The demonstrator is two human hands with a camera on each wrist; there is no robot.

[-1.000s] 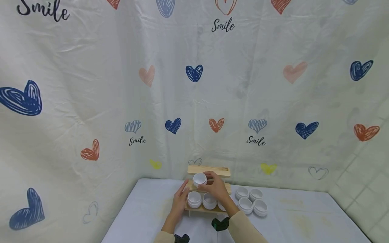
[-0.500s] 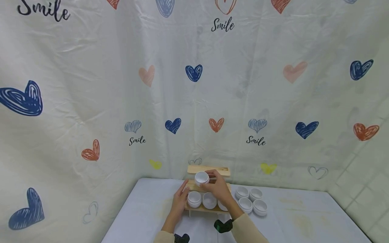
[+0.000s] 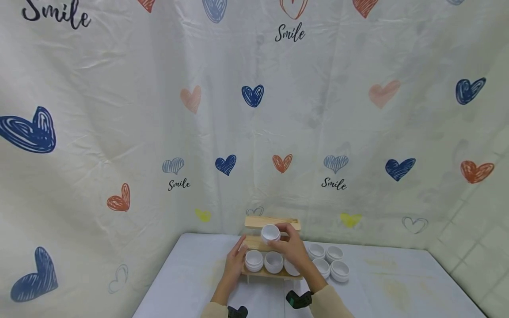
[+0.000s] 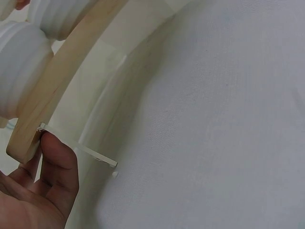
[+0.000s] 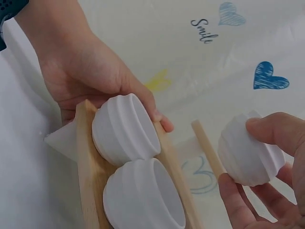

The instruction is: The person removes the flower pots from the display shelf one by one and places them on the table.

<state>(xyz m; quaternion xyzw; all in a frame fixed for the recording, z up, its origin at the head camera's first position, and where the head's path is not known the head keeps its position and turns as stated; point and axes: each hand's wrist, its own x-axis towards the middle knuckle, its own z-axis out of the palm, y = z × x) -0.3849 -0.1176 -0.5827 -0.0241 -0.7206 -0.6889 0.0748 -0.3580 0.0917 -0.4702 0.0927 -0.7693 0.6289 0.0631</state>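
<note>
Above the middle tier of a tiered wooden stand [image 3: 251, 243], my right hand [image 3: 293, 250] pinches a ribbed white cup [image 3: 270, 233] between thumb and fingers. The right wrist view shows this cup [image 5: 244, 149] tilted beside a wooden tier. My left hand [image 3: 233, 263] grips the stand's left end; in the left wrist view its fingers and thumb curl round the wood [image 4: 66, 64]. Three white cups stand on the lowest tier: one at the left [image 3: 254, 260], one in the middle [image 3: 274, 263], and one partly behind my right wrist [image 3: 291, 267].
Several white cups [image 3: 339, 270] are grouped on the white table [image 3: 381, 282] right of the stand. The stand's top tier [image 3: 256, 221] rises behind the held cup. A heart-patterned curtain [image 3: 222, 132] hangs behind the table.
My right hand and the cup it pinches have moved to the right along the middle tier, and the cup has lifted slightly. My left hand has stayed at the stand's left end.
</note>
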